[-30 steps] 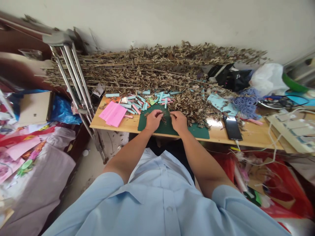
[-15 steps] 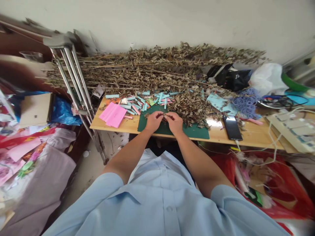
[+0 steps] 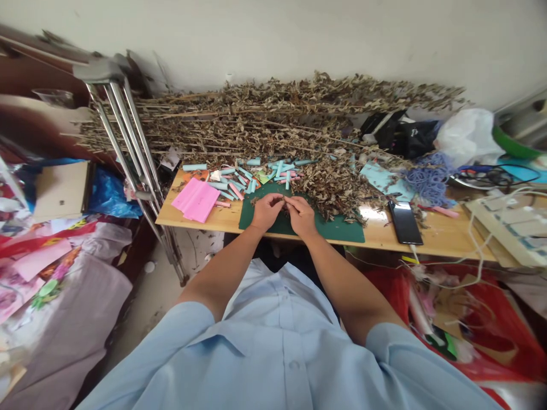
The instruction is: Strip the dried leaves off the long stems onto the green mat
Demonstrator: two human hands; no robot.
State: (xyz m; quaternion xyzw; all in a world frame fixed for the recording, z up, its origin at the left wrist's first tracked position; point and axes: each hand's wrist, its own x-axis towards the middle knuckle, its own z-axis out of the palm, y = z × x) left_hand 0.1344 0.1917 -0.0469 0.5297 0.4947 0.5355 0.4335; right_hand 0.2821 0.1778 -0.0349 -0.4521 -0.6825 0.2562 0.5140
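Closer together now, the left hand [image 3: 267, 212] and right hand [image 3: 301, 216] pinch a dried sprig [image 3: 282, 203], its shape mostly hidden between them, above one green mat [image 3: 337, 230].

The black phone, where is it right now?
In the head view, the black phone lies on the right side of the wooden table, right of the green cutting mat and below the tangle of blue cord.

One left hand [image 3: 267, 212], one right hand [image 3: 301, 217], one green cutting mat [image 3: 337, 230], one smartphone [image 3: 404, 223], one metal crutch [image 3: 130, 142], one white plastic bag [image 3: 468, 136].
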